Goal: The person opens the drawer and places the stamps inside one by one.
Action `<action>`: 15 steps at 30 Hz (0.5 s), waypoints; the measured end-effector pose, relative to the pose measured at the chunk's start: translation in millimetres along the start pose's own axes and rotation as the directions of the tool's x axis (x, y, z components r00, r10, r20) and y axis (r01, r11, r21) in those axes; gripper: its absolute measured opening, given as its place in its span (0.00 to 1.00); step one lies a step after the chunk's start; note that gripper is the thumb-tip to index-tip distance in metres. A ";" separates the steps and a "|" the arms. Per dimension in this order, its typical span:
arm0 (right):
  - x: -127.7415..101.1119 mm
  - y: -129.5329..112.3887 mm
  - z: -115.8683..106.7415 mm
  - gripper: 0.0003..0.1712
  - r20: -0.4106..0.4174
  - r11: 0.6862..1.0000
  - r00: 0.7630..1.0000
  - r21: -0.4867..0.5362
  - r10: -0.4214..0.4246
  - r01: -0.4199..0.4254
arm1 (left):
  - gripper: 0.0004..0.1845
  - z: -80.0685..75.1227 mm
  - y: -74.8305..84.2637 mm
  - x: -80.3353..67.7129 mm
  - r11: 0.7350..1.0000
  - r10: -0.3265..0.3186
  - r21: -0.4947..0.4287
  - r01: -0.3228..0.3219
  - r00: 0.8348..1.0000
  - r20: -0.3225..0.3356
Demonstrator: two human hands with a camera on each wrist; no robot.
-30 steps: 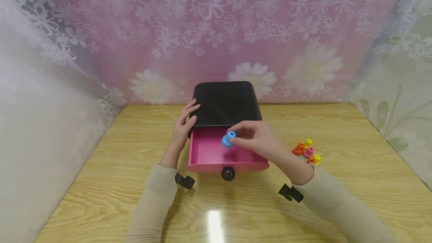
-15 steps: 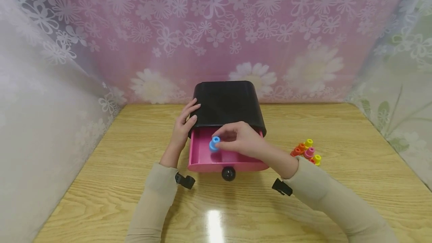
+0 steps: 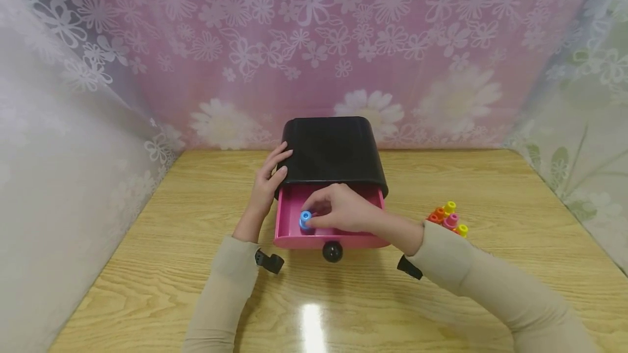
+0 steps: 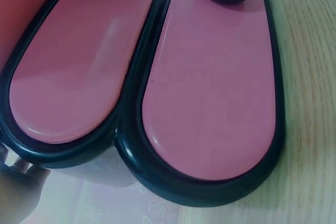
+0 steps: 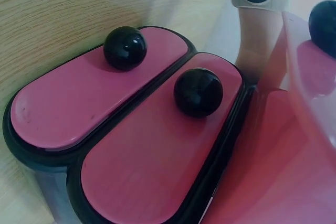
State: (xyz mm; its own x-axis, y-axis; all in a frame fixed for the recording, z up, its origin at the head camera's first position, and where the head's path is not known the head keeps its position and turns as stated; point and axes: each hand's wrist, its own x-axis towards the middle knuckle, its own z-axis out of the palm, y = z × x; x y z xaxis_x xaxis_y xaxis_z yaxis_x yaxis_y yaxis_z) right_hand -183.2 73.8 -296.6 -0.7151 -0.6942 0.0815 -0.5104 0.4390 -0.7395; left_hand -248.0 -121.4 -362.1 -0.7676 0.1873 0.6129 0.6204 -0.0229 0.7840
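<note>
My right hand [image 3: 343, 210] pinches a small light-blue peg [image 3: 305, 217] with a hollow top and wider base. It is low inside the pulled-out pink drawer [image 3: 314, 242], near the front left; whether it touches the bottom I cannot tell. The drawer belongs to a black cabinet [image 3: 328, 148] and has a round black knob [image 3: 332, 251]. Against the cabinet's left side lies my left hand [image 3: 267, 184], fingers extended over the edge. Part of that hand [image 4: 23, 190] shows at the left wrist view's lower left corner. The right wrist view shows neither the peg nor my right fingers.
Several pegs [image 3: 450, 221] in yellow, red, orange and pink stand on the wooden table [image 3: 162, 277] at the right, partly behind my right sleeve. Below the open drawer, closed pink drawers [image 5: 147, 171] with black knobs [image 5: 198, 93] show. A flowered curtain [image 3: 314, 59] hangs behind.
My right hand has carried the blue peg leftward and down into the drawer, towards its front left. My left hand has stayed on the cabinet.
</note>
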 end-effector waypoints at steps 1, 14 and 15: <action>0.4 -0.3 0.6 0.12 0.008 1.000 1.000 -0.009 -0.002 0.002 | 0.23 -0.1 -0.1 -0.1 1.000 0.003 -0.003 -0.003 1.000 0.003; 1.8 -6.8 3.3 0.11 0.040 0.999 0.999 -0.053 0.006 -0.004 | 0.31 0.2 -0.7 -0.4 1.000 -0.008 0.012 0.008 1.000 0.006; 1.7 -6.6 3.5 0.12 0.038 0.998 0.999 -0.057 0.003 -0.001 | 0.32 0.3 -0.8 -0.5 1.000 -0.008 0.013 0.008 1.000 0.005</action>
State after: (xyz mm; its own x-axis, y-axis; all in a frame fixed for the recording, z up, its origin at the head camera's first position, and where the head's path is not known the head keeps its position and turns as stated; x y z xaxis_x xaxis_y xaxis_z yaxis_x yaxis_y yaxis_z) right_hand -179.3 67.7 -293.9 -0.6984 -0.7137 0.0537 -0.5357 0.4715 -0.7005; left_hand -248.1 -121.2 -363.0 -0.7715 0.1925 0.6064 0.6166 -0.0087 0.7872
